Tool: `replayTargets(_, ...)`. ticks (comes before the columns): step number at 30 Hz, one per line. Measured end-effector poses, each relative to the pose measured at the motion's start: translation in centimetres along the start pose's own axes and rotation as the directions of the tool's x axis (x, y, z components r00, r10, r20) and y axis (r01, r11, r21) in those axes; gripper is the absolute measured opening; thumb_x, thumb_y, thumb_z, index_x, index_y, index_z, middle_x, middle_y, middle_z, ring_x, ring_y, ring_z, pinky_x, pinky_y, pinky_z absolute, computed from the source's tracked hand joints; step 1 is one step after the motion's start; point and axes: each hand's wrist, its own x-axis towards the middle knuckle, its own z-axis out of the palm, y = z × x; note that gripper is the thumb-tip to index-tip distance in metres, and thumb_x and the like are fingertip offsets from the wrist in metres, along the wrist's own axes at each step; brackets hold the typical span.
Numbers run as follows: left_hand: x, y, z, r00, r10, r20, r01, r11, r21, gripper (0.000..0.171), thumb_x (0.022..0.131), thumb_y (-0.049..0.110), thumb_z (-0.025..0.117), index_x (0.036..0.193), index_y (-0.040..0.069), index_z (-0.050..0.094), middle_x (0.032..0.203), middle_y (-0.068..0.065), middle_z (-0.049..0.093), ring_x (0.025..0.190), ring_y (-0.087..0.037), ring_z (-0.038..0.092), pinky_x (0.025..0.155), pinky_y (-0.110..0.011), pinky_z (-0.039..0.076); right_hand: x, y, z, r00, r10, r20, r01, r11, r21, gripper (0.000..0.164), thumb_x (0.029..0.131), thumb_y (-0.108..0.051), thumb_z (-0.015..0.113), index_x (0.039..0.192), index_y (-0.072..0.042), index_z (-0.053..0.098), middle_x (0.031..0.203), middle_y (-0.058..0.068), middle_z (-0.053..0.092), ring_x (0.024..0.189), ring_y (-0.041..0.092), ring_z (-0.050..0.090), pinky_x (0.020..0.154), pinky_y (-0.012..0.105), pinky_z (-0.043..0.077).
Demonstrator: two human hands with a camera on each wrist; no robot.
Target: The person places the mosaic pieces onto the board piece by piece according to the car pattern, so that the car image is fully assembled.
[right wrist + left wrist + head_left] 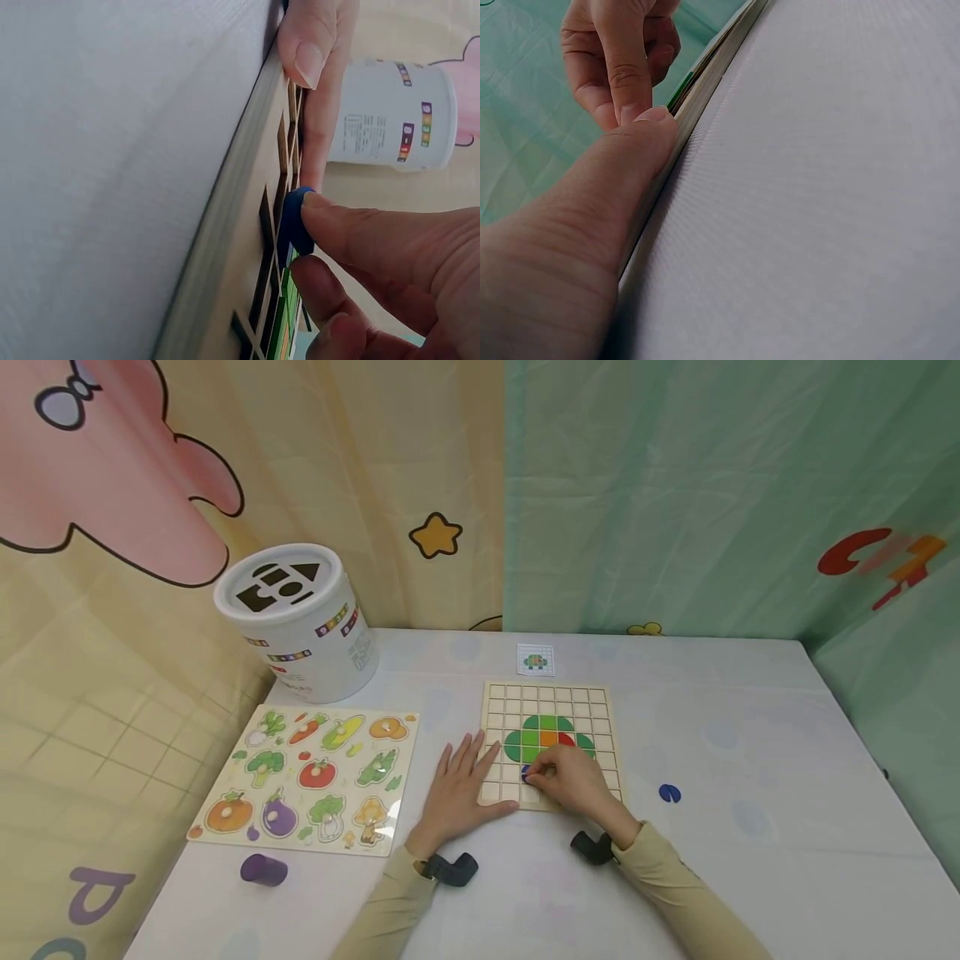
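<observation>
A wooden grid board (491, 693) lies on the table, with green, orange and red pieces (531, 737) set in its middle squares. My right hand (573, 781) is over the board's lower part and pinches a small blue piece (298, 221) between thumb and finger, right at the grid. The blue piece is mostly hidden by the fingers in the head view. My left hand (456, 789) rests with spread, straight fingers along the board's left side, its thumb (641, 142) at the near edge.
Blue piece(s) (670, 793) lie right of the board. A small pattern card (536, 660) lies behind it. To the left are a vegetable puzzle board (345, 787), a purple cylinder (264, 870) and a white bucket (322, 647) with shaped holes in its lid. Curtains (652, 527) border the table.
</observation>
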Motion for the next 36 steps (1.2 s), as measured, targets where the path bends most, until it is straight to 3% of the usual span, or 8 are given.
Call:
replayTargets(7,0.05,0.04,-0.16,1.000,-0.001,0.012,0.001,1.000,-0.015,0.094,0.079,0.075,0.049,0.151,0.019,0.026,0.157,-0.007,0.014,0.143,-0.025,0.006,0.114,-0.045,0.001,-0.10,0.08,-0.05,1.000,0.007,0.006,-0.007,1.000,-0.023,0.010,0.075,-0.022,0.081,0.070,-0.022,0.073,0.077,-0.009,0.061,0.072,0.009,0.055,0.059,0.030,0.046)
replayTargets(15,0.09,-0.16,-0.06,1.000,-0.003,0.014,0.003,1.000,0.005,0.095,0.079,0.077,0.046,0.152,0.019,0.025,0.158,-0.007,0.013,0.143,-0.025,0.005,0.114,-0.045,0.001,-0.04,0.24,-0.05,0.999,-0.002,0.032,0.002,1.000,-0.019,0.010,0.073,-0.021,0.083,0.077,-0.019,0.074,0.073,-0.011,0.059,0.069,0.009,0.054,0.059,0.029,0.045)
replayTargets(36,0.04,0.03,-0.26,1.000,0.000,0.015,0.000,1.000,-0.003,0.095,0.079,0.076,0.048,0.152,0.019,0.025,0.157,-0.008,0.014,0.143,-0.025,0.006,0.114,-0.047,0.003,-0.06,0.86,-0.11,1.000,-0.011,0.004,0.011,1.000,-0.013,0.014,0.073,-0.020,0.083,0.076,-0.018,0.069,0.069,-0.012,0.055,0.061,0.007,0.048,0.053,0.027,0.040)
